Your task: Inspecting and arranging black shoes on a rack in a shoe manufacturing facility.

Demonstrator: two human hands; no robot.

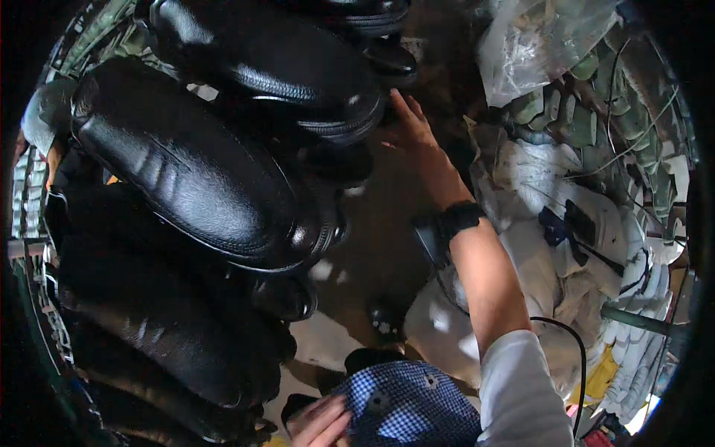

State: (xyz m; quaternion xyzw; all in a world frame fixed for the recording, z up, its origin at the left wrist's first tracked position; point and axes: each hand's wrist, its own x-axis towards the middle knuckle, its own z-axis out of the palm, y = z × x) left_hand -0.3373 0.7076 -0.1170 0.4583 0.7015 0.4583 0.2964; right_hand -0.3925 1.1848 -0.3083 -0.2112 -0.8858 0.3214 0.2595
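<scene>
Long black padded seats with stitched edges, which look like motorcycle seats, lie in a row along the left. My right hand reaches forward with its fingers spread, holding nothing I can see. Its fingertips are beside the rounded end of an upper black seat; whether they touch it I cannot tell. Below that seat lies another glossy black seat, its top creased. My left hand is low at the bottom edge, fingers stretched out, against the blue checked cloth on my lap. Part of this hand is cut off by the frame.
White sacks are heaped on the right, with a clear plastic bag above them. Stacked grey-green pieces stand behind. A black cable curves near my right sleeve. A dark shoe shows on the floor between.
</scene>
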